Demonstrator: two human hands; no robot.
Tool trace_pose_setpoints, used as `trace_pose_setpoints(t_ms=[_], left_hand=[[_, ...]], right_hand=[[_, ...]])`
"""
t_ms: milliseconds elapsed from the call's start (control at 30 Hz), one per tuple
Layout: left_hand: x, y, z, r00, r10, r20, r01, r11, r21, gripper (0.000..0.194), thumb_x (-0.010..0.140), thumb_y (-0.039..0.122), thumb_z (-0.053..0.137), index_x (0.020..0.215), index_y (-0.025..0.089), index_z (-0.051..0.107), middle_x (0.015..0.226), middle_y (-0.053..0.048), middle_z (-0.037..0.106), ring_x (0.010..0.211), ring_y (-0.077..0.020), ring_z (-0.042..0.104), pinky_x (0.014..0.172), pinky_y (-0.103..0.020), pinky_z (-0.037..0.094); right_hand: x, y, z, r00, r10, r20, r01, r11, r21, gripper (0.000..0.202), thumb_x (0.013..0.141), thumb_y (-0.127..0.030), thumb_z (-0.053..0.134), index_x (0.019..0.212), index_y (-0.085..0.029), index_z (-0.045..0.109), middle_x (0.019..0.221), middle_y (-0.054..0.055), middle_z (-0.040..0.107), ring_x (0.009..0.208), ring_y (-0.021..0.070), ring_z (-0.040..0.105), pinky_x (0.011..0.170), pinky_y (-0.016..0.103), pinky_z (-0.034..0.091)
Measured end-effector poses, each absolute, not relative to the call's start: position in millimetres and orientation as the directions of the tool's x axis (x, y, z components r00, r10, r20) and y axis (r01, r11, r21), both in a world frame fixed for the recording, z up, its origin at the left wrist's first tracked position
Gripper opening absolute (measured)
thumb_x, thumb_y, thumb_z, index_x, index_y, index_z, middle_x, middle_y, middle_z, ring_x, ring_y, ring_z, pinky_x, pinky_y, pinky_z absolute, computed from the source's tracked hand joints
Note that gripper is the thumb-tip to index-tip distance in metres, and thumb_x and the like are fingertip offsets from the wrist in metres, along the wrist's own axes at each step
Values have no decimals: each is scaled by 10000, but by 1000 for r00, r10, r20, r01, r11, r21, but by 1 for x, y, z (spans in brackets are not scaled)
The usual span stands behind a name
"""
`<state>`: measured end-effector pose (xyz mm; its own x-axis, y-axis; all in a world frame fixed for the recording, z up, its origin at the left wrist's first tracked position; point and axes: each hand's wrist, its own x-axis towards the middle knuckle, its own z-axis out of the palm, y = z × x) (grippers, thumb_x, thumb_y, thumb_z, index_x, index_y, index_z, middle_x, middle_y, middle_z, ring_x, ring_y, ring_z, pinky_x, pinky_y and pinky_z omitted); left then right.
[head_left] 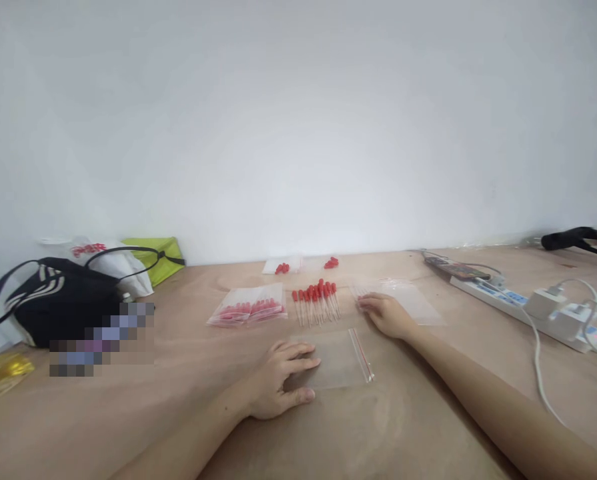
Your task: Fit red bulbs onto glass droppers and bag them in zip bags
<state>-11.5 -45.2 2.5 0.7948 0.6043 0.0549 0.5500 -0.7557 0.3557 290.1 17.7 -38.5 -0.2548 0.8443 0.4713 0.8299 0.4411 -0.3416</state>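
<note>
My left hand (283,381) lies with fingers spread on the left end of a clear zip bag (331,363), which is flat on the table and has a red stripe at its right end. Farther forward and to the right, my right hand (385,313) has its fingers together at the left edge of some clear plastic bags (418,303). What its fingertips pinch is too small to make out. Between the hands and beyond the flat bag lies a row of red-topped droppers (318,303) with thin, pale stems. Left of them are filled zip bags (248,307) with red tops showing through.
Small red pieces (331,263) lie near the wall, some beside a white bag (273,265). At right are a power strip (518,310) with chargers and cables, and a phone (461,271). A black bag (68,303) and a green bag (165,267) stand at left.
</note>
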Motion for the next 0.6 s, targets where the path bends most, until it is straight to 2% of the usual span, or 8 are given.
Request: trace_pose_setpoints(t_ms=[133,233,433,600], left_hand=[[-11,-46,2,798,593,106,533,-777,336,457,755,462,520,1167,264,494,1241,-79,456,1140,-271,385,955,-471,248],[-11,-47,3,798,585,142,522,-790,321,476,740,445,545,1169,247,490,1225,-96,453,1126,-270,386,946,-453,271],[-12,-48,1,801,581,145,510,-789,343,450,748,437,538,1153,246,499,1209,-96,458,1115,-265,392,936,-440,300],[-13,-47,-1,808,569,155,494,-797,347,446,743,435,543,1141,236,511,1202,-99,464,1109,-273,399,929,-445,307]], right_hand=[[261,20,-23,-65,910,410,856,262,-445,201,730,-245,458,839,-166,607,853,59,633,817,166,559,741,266,406],[229,29,-17,-2,928,373,864,189,-466,198,708,-237,476,864,-151,562,809,49,626,733,143,562,658,231,402],[191,51,-20,119,957,263,891,13,-453,250,642,-117,500,890,-112,532,830,115,616,797,198,568,642,251,386],[183,53,-12,164,971,172,904,-78,-420,243,656,-74,492,891,-105,545,839,147,615,815,225,585,635,264,399]])
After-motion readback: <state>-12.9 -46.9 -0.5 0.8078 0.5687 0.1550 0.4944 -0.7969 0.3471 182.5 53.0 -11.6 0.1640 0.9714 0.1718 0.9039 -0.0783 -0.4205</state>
